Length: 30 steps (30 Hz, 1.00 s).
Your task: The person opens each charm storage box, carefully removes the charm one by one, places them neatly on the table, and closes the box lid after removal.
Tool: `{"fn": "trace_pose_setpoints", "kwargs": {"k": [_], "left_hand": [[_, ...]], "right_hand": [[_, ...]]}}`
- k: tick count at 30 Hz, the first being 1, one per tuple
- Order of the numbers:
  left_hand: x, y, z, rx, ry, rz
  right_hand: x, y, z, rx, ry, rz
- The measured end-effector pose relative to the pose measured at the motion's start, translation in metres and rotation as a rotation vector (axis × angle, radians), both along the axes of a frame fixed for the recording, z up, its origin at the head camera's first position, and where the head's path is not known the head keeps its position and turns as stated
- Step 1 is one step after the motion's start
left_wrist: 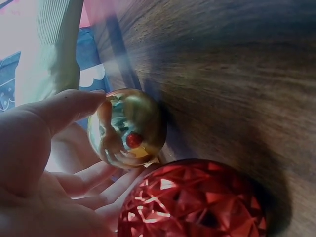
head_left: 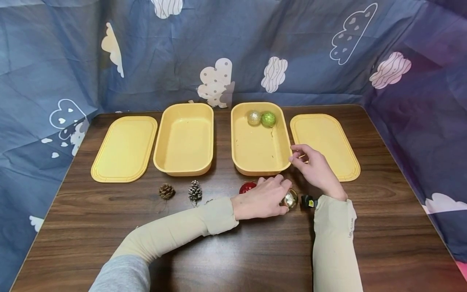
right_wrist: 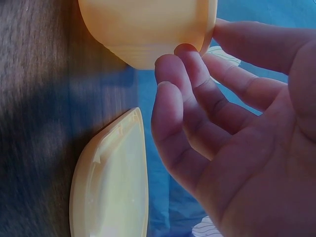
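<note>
Head view: before the yellow box point(head_left: 249, 152), the left hand point(head_left: 263, 198) clasps a gold bauble point(head_left: 291, 199), likely light, slick, brittle; cup its sides. Right hand's point(head_left: 316, 167) fingers bend at the box, pinch unclear.

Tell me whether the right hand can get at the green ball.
Likely yes: the right hand is at the edge of the uncovered yellow box, and nothing lies over the green ball inside.

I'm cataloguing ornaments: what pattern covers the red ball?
Red ball: faceted, gem-like; clearest in the left wrist view.
</note>
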State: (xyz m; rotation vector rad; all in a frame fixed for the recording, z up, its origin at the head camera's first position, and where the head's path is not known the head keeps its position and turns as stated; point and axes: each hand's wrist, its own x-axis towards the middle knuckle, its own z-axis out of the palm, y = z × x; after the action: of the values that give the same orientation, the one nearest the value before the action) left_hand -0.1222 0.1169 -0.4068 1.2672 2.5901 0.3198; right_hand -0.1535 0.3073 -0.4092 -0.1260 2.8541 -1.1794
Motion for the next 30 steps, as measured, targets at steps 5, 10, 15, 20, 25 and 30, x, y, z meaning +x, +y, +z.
{"fn": "trace_pose_setpoints", "kwargs": {"k": [5,10,15,20,25,30], "left_hand": [[-0.001,0.002,0.002,-0.010,0.010,0.005],[-0.002,0.002,0.003,-0.020,0.024,0.006],[-0.004,0.002,0.004,-0.014,0.018,0.012],[-0.006,0.000,0.008,0.003,0.014,0.021],[-0.007,-0.007,0.014,0.038,0.021,0.013],[-0.012,-0.022,0.025,0.154,0.015,0.022]], "right_hand": [[0.000,0.001,0.001,0.002,-0.009,0.001],[0.000,0.000,0.000,-0.001,-0.020,0.000],[0.000,0.000,0.000,0.007,-0.014,0.005],[0.000,0.000,0.002,0.010,-0.013,0.008],[0.000,0.000,0.002,0.011,-0.021,0.007],[0.001,0.000,0.002,0.018,-0.006,0.010]]}}
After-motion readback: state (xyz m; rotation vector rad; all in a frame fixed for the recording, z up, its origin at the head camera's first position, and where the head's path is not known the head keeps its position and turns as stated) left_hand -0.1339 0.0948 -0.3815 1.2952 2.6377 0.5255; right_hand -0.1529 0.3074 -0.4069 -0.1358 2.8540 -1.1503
